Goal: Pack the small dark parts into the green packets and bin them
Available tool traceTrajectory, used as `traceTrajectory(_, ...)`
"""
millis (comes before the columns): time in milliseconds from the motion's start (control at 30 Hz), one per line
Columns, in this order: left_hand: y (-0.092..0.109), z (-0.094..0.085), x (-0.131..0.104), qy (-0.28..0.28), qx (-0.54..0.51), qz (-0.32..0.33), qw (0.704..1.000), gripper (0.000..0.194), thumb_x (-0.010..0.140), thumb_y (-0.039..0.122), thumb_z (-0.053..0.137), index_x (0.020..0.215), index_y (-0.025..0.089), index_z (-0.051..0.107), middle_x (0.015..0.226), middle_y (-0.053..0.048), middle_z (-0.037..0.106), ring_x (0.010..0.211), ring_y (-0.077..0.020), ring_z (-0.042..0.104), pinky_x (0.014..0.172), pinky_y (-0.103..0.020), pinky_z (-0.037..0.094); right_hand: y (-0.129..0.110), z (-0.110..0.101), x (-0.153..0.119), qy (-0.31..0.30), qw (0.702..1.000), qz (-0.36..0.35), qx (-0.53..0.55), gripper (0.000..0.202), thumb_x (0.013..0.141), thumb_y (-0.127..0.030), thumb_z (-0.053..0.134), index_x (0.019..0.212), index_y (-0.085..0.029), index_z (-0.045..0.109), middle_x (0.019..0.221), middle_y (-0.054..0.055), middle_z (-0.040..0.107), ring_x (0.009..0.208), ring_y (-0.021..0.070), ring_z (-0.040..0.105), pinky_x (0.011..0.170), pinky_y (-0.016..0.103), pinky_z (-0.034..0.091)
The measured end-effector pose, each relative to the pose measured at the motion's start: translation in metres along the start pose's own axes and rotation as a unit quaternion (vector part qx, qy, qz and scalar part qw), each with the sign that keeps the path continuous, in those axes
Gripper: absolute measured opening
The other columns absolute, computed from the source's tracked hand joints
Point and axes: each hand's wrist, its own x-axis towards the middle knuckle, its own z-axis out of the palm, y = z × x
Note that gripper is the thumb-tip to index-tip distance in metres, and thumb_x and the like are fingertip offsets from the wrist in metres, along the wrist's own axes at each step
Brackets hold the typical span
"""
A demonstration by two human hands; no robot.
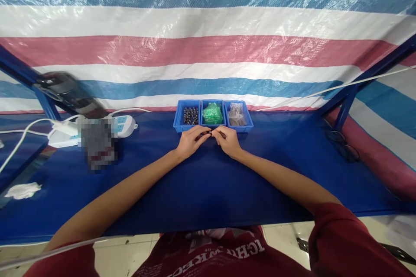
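A small dark part [210, 133] is held over the blue tabletop [208, 186], just in front of the bins, between the fingertips of both hands. The left hand [191, 142] is closed on it in a pinch, and the right hand [229, 142] is pinched against it from the other side; how the grip is shared cannot be told. As the part is so small and is largely covered by fingers, it could be dropped if either pinch were loosened, and might be rolled away across the smooth surface. The left bin [179, 128], filled with similar dark parts [190, 116], the middle bin [212, 101], with green plastic packaging [212, 113], and the right bin [246, 129], with clear plastic bags [237, 115], are set so near that they could be nudged by a knuckle. No lettering can be made out on the bins or the white power strip [126, 126]. On the red shirt [282, 264], white capitals are seen upside down, but no whole word can be read with certainty.
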Motion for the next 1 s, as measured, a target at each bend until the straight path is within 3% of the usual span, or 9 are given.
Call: traceTrajectory(1000,-0.0006,-0.0008,-0.0014,-0.016,0.002,-0.006,1.0,0.021,0.092,0.03,0.052,0.106,0.018,0.062,0.086,-0.003,0.066,0.063,-0.0089,0.056,0.061,-0.021,0.046,-0.0045,0.0004,0.0004,-0.015,0.998,0.017,0.053,0.035,0.092,-0.043,0.047,0.07,-0.017,0.056,0.051,-0.004,0.046,0.045,0.0095,0.044,0.052,0.024,0.036)
